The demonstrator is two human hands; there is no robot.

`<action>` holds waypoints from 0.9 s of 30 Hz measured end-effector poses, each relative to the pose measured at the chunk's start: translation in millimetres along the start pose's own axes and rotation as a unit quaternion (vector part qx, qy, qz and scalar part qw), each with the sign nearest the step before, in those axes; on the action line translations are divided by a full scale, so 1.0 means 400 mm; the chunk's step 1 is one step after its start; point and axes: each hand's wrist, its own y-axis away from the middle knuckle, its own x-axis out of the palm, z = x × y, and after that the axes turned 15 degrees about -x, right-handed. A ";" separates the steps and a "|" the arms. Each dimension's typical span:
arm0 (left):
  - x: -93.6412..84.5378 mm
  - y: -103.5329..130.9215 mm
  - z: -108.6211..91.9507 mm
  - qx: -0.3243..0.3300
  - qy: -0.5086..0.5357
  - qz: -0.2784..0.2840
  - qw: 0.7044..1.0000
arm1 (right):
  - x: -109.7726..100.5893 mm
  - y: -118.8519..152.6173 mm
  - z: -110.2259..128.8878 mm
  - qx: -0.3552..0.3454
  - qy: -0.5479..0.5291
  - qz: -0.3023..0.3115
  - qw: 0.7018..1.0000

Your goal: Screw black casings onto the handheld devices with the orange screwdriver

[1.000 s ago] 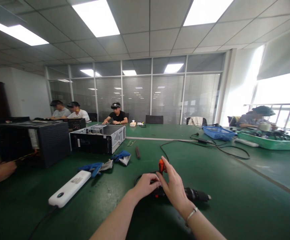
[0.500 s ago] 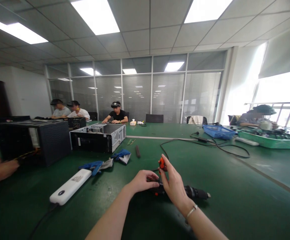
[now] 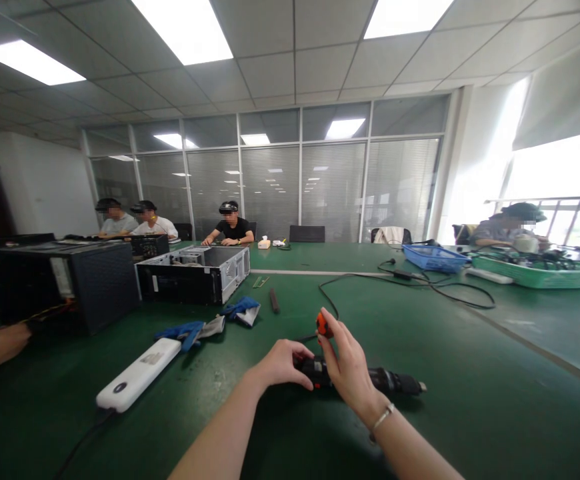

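A black power tool (image 3: 385,380) lies on the green table (image 3: 470,427), its metal tip pointing right. My left hand (image 3: 283,365) grips the tool's rear end between thumb and fingers. My right hand (image 3: 347,367) holds a small orange and black part (image 3: 323,325) between thumb and fingers, above the tool. The right palm hides the tool's middle. A black cable (image 3: 340,283) runs from behind my hands towards the back right.
A white power strip (image 3: 140,373), blue-grey gloves (image 3: 243,311) and a dark bar (image 3: 275,301) lie to the left. Behind are an open silver-black case (image 3: 195,273) and a black case (image 3: 110,287). Another person's hand (image 3: 0,343) is at far left. Baskets (image 3: 435,259) stand back right.
The fingers of my left hand have shifted on the tool's rear end, showing more of its body. The tool has moved slightly right. My right hand still holds the orange part.
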 end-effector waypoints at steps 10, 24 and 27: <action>0.032 0.003 -0.031 0.035 -0.025 -0.004 0.999 | 0.025 0.030 0.003 0.022 -0.082 -0.072 0.994; 0.033 0.002 -0.014 0.016 -0.030 -0.006 0.999 | 0.039 0.027 0.016 0.029 -0.019 0.029 0.999; 0.032 0.008 -0.022 0.013 -0.038 -0.012 0.999 | 0.035 0.020 0.020 0.025 -0.022 0.027 0.999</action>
